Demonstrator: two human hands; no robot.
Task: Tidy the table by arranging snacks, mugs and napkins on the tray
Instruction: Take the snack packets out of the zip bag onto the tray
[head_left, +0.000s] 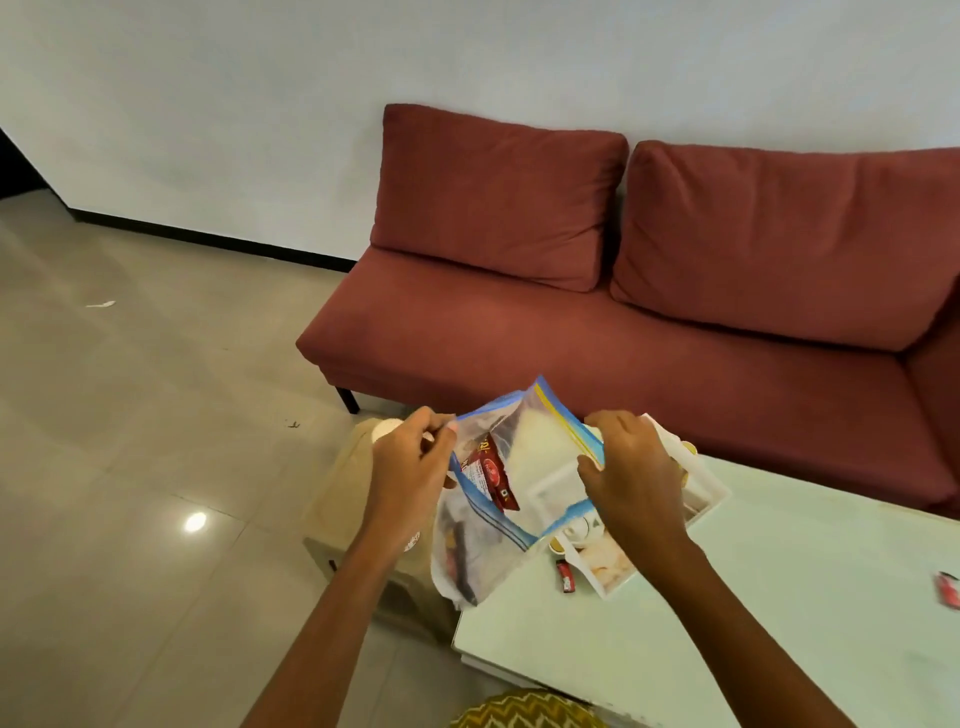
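Above tabletop corner: left hand and right hand fingers pinch zip bag mouth apart; red snack packet inside, other contents blurred. White tray mostly hidden behind right hand.

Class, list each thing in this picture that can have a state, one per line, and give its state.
Zip bag: held up, mouth pulled open, a red packet inside.
Left hand: gripping the bag's left rim.
Right hand: gripping the bag's right rim.
Tray: on the table, partly hidden behind the bag.
Red sachet: lying loose on the table beside the tray.
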